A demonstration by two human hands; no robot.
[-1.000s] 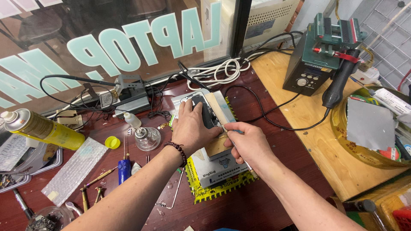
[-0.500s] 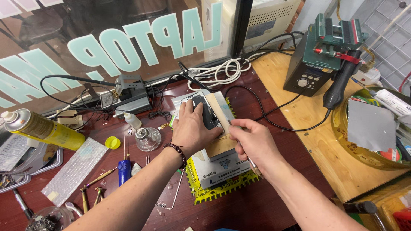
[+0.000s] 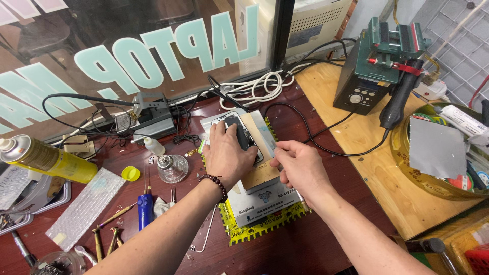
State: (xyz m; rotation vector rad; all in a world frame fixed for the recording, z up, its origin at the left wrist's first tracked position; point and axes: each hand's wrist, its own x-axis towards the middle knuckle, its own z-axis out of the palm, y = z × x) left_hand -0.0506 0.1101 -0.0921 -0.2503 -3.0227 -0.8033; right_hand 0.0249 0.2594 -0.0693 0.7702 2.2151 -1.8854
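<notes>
Repair shop: soldering station (image 3: 379,66), tools (image 3: 145,209).

– How much of the dark, flat rectangular phone (image 3: 238,133) shows?

– Little. The left hand (image 3: 226,155) lies over its near half. What the right hand (image 3: 300,165) pinches at the phone's edge is too small to tell.

– And the white box (image 3: 265,196) underneath?

– Both hands hide its top.

– Anything cut off?

– The yellow spray can (image 3: 48,160) by the left edge, and the round yellow tray (image 3: 407,153) by the right edge.

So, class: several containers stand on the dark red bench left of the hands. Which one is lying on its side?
The yellow spray can at the far left lies on its side; the small white dropper bottle and the round glass jar beside it stand upright.
</notes>
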